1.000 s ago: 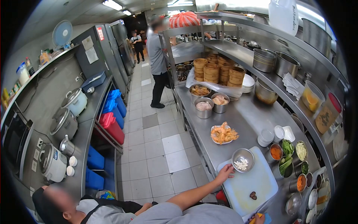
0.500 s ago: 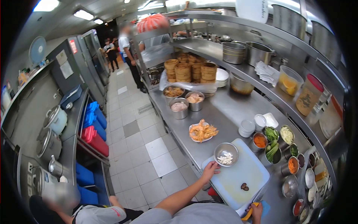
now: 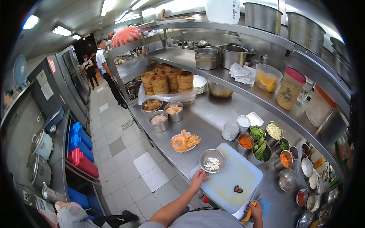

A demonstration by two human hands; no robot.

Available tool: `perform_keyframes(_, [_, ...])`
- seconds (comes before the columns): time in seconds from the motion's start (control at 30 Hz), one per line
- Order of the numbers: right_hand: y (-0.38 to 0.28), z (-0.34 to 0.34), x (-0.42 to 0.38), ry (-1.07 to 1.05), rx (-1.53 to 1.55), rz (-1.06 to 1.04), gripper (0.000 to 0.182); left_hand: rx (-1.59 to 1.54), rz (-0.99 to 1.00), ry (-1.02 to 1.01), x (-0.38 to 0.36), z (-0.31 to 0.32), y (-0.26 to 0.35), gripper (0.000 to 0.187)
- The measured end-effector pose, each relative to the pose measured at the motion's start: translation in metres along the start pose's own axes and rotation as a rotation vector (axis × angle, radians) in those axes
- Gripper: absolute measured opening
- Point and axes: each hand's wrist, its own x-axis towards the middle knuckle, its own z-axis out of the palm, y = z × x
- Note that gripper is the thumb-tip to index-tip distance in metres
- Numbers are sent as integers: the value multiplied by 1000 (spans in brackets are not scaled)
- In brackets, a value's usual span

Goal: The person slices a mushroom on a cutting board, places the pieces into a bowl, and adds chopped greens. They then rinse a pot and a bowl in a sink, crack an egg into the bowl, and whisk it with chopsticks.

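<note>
My left hand (image 3: 199,180) is at the near-left edge of the white cutting board (image 3: 235,171), fingers apart, right beside a steel bowl (image 3: 216,155). Whether the fingertips touch the bowl is hard to tell. White sliced pieces (image 3: 212,164) lie inside that bowl, which rests on the board's far-left corner. My right hand (image 3: 256,209) is closed around the yellow handle of a knife (image 3: 248,215), low at the board's near-right corner. Small dark brown pieces (image 3: 238,189), perhaps mushrooms, lie on the board. A blue cloth (image 3: 265,207) is by my right hand.
A plate of shrimp (image 3: 185,141) and steel pots of meat (image 3: 158,121) stand beyond the board. Vegetable containers (image 3: 259,151) line the right side. Bamboo steamers (image 3: 159,83) sit farther back, under the shelf (image 3: 182,59). Co-workers are left, one near the lower edge (image 3: 74,216).
My view has turned to the right, so the counter appears farther left. The co-worker at lower left has shifted lower in view. My hands keep nearly the same places by bowl and knife.
</note>
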Motion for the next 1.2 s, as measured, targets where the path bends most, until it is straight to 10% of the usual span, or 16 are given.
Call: perform_keyframes(1.2, [-14, -2, -9, -11, -4, 21, 22, 42, 41, -13, -3, 4, -6, 22])
